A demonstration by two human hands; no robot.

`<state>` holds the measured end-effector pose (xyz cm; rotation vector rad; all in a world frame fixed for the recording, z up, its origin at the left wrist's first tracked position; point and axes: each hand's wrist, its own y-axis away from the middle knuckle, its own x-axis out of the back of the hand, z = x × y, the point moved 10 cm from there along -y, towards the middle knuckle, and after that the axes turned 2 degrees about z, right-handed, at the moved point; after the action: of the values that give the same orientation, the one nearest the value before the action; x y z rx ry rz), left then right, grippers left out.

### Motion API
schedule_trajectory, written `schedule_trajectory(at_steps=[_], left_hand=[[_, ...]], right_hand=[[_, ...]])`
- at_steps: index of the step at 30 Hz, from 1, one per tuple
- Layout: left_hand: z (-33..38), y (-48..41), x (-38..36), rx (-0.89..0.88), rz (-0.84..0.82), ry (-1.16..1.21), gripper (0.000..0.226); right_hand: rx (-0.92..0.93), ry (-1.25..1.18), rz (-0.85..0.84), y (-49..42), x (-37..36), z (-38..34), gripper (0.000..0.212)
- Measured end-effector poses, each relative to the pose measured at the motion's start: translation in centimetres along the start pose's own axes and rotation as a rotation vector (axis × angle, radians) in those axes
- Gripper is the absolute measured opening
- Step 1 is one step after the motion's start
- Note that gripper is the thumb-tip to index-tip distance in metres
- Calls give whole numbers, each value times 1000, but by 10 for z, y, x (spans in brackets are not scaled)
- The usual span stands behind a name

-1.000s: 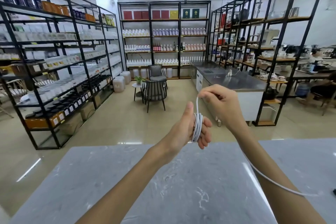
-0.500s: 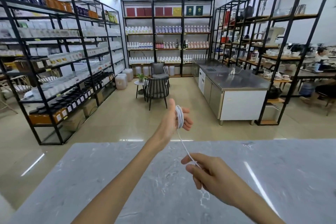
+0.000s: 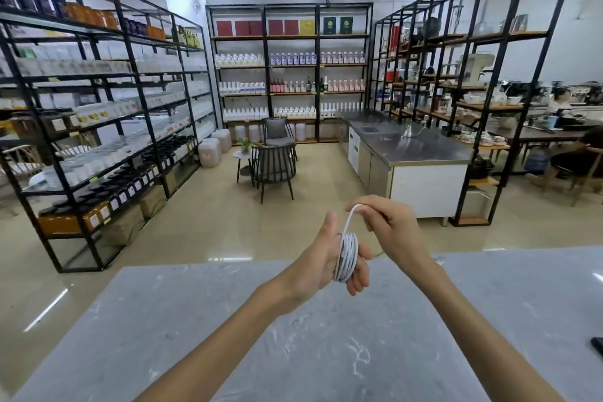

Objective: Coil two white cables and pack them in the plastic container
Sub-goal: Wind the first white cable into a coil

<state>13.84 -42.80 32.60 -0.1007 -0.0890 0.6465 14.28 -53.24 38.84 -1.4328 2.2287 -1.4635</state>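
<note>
Moved: your right hand rose from low over the tabletop to 1 o'clock of your left hand.
Right fingers: pinching white cable.
Left fingers: curled, cable coiled around them.

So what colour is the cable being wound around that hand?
White. The cable is looped around the left hand, clearest in the head view.

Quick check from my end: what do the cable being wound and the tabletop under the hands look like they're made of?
White cable: probably a smooth plastic or rubber jacket; it bends into tight even loops around the left hand and has a slight sheen. Tabletop: looks like polished grey marble or a stone-look surface, with white veining and soft light reflections; real stone or laminate is unclear.
</note>
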Motion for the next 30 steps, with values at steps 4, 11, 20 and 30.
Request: schedule_trajectory(at_steps=[4, 11, 20, 30], left_hand=[[2, -1, 15, 65, 73, 87, 80], [21, 3, 4, -8, -16, 32, 79], [13, -16, 90, -114, 345, 299, 79], [4, 8, -13, -131, -80, 120, 75]], right_hand=[[187, 35, 110, -8, 15, -38, 39], [-101, 24, 8, -26, 0, -14, 12], [-404, -15, -592, 102, -86, -7, 30], [-66, 61, -189, -6, 16, -47, 10]])
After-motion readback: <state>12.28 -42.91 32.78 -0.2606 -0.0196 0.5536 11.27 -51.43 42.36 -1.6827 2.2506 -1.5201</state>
